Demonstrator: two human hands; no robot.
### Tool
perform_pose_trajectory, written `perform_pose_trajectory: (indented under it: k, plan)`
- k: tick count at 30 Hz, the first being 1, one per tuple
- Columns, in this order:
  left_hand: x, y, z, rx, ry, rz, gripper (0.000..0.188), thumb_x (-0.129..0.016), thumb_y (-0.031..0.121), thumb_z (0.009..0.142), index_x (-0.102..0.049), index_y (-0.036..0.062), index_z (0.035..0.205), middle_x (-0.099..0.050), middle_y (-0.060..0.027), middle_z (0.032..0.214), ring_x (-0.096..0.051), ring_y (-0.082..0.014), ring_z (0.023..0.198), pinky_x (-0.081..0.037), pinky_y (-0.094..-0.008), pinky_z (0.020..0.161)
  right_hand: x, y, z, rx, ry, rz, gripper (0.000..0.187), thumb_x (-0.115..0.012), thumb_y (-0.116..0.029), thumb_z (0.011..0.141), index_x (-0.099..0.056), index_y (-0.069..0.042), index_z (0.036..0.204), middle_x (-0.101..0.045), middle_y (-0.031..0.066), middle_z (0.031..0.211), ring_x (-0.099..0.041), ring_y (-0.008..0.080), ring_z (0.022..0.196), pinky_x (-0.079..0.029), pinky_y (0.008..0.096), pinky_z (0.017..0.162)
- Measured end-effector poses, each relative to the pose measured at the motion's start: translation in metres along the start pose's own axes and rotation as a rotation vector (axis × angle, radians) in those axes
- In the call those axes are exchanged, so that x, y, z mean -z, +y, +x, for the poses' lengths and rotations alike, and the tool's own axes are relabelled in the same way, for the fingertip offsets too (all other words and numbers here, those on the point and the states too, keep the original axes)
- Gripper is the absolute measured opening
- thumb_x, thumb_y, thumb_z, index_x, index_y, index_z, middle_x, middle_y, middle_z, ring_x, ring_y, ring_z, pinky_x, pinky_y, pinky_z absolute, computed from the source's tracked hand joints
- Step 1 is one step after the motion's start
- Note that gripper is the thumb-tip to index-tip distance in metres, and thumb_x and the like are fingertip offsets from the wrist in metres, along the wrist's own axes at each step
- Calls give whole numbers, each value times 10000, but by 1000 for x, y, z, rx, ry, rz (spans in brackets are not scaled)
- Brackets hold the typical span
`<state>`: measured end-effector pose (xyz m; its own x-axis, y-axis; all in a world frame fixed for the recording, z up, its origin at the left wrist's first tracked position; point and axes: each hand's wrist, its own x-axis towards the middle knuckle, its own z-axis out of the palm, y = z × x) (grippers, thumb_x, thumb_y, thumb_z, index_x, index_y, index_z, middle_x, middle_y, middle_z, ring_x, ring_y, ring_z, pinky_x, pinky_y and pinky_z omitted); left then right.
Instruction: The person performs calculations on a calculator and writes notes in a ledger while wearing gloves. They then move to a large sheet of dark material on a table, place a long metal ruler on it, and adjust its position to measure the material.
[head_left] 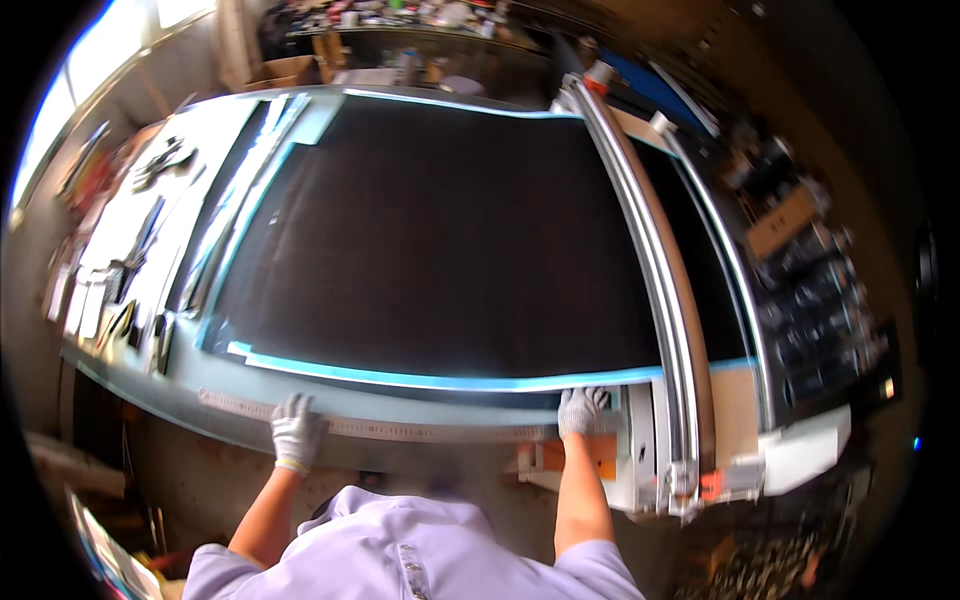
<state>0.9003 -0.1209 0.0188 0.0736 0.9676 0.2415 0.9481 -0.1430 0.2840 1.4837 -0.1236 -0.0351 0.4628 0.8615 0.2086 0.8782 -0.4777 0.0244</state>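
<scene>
A large black sheet [450, 240] lies on the worktable [350, 408], with a light-blue strip [430, 381] along its near edge. A long ruler scale [400, 431] runs along the table's front edge. My left hand [297, 430], in a pale knit glove, rests over the ruler with its fingers stretched forward. Gloved alike, my right hand [582, 410] lies just past the ruler's right end, its fingers spread and their tips against or very near the blue strip. Nothing shows in either hand; what lies under the palms is hidden.
A metal rail [650, 260] with a brown roller or bar beside it crosses the table at the right. Assorted tools [130, 270] lie on a white surface at the left. Cardboard boxes [785, 220] stand beyond the right side. A cluttered bench [440, 35] is behind.
</scene>
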Motion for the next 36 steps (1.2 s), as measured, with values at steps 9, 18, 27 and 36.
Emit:
perform_pose_trajectory:
  k: [9, 18, 27, 36]
  plan:
    - [-17, 54, 15, 4, -17, 38, 781, -784, 308, 819, -473, 82, 1498, -483, -178, 1507, -444, -378, 1398, -373, -534, 1132, -20, -18, 1, 171, 107, 377, 363, -668, -191, 876, -697, -9, 1188, -656, 243, 1279, -555, 455, 1240, -392, 532, 1121]
    - [-45, 22, 63, 162, -106, 128, 719, -626, 455, 970, -411, 101, 1559, -364, -125, 1649, -283, -375, 1538, -208, -522, 1255, -4, 6, 24, 126, -94, 169, 430, -769, -144, 842, -688, 18, 1232, -655, 245, 1303, -589, 414, 1236, -404, 458, 1130]
    - [-41, -43, 81, 216, -59, 184, 654, -624, 464, 968, -465, 201, 1545, -409, -90, 1628, -352, -360, 1500, -253, -518, 1227, -39, 39, 28, -128, -90, 1127, 391, -644, 18, 860, -643, 99, 1242, -682, 239, 1261, -643, 368, 1144, -441, 391, 1092]
    - [-35, -47, 80, 239, 18, 110, 625, -662, 306, 928, -488, 196, 1518, -440, -119, 1593, -378, -357, 1486, -288, -482, 1226, -19, 11, 19, -636, 324, 1714, 814, -597, -580, 937, -470, -27, 1521, -443, 165, 1563, -440, 284, 1393, -282, 446, 1223]
